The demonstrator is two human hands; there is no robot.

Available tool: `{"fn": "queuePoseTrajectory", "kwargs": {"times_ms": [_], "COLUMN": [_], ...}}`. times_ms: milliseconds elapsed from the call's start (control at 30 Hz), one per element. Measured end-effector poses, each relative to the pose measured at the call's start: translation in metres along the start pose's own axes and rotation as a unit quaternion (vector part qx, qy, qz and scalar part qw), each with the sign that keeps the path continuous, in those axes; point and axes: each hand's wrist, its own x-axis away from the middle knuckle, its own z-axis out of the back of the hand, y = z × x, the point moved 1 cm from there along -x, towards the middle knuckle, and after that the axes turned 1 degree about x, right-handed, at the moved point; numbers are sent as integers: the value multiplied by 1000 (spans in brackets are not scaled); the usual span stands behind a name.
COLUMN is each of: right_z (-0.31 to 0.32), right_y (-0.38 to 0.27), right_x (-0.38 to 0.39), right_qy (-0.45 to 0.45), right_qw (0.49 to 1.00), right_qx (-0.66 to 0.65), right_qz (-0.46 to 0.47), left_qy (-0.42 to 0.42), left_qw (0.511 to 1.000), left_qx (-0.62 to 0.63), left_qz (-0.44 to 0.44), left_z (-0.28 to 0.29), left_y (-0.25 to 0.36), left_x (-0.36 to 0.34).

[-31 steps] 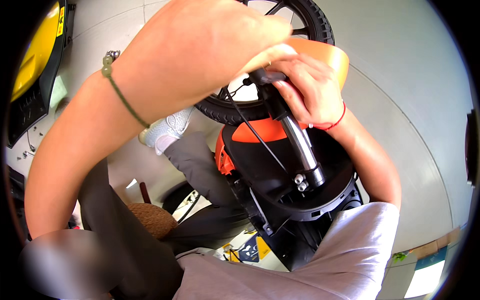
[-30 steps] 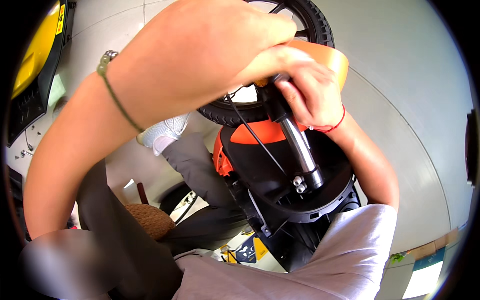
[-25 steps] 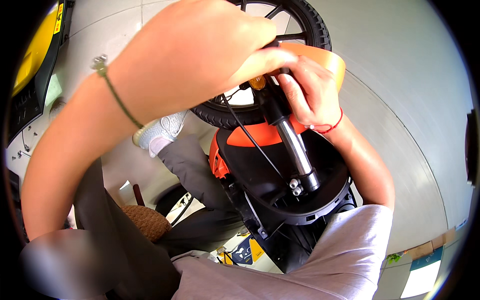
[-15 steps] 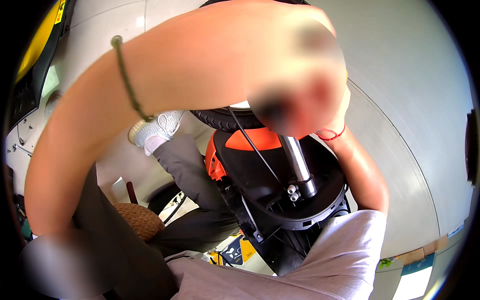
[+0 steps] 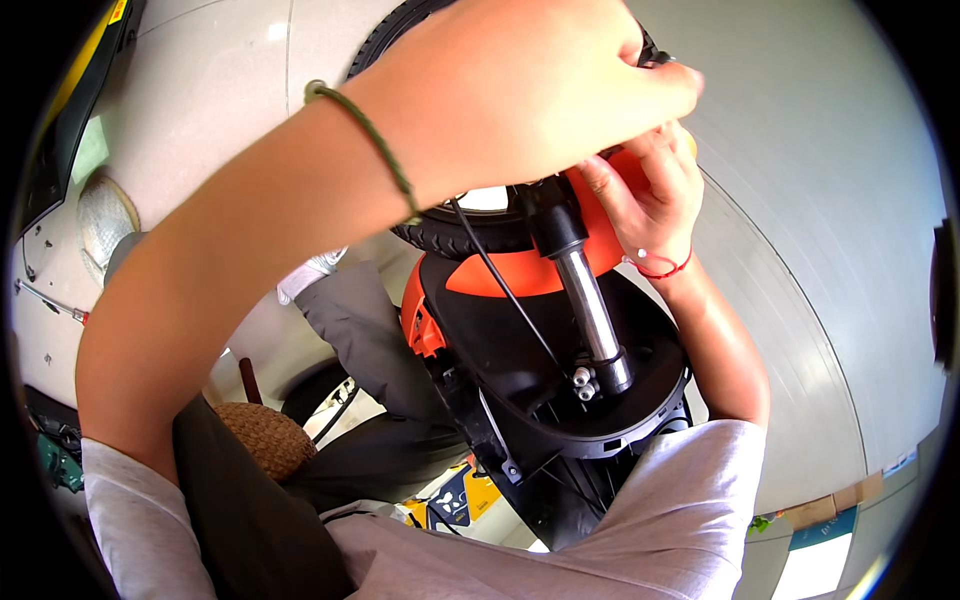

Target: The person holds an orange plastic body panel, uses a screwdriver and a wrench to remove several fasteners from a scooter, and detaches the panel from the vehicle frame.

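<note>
My left hand, with a green cord bracelet at its wrist, reaches across the top of a wheel with a black knobbly tyre. Its thumb and fingers are closed at the far side; a small dark part shows by the thumb, too hidden to name. Just below, my right hand has bent fingers beside the orange fender; its fingertips are partly covered by my left hand. A fork leg with a shiny tube runs from the wheel down to a clamp with two bolts. Alongside it hangs a black cable.
A black and orange vehicle body stands between my legs. To the left are a woven brown seat, a screwdriver and small screws on the tiled floor. A yellow and black panel leans at far left. Cardboard lies lower right.
My left hand and forearm have dropped back from over the fork, uncovering its upper part and my right hand. The right forearm stays nearly in place.
</note>
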Motion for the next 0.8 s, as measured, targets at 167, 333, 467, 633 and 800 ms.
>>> {"fn": "queuePoseTrajectory", "kwargs": {"times_ms": [167, 333, 467, 633, 800], "right_z": [-1, -1, 3, 2, -4], "right_y": [6, 4, 4, 7, 8], "right_x": [13, 18, 14, 15, 22], "right_qy": [34, 42, 20, 4, 83], "right_qw": [994, 974, 990, 996, 969], "right_qx": [-69, -181, -127, -87, -205], "right_qz": [-76, -130, -65, -24, -111], "left_qy": [-64, 10, 100, 150, 101], "left_qw": [972, 988, 991, 972, 981], "left_qx": [210, 155, 77, 176, 162], "left_qz": [85, -4, -45, -25, -33], "left_z": [-18, -22, -35, -57, -51], "left_y": [-18, -40, -38, -32, -38], "left_x": [10, 9, 8, 4, 1]}}
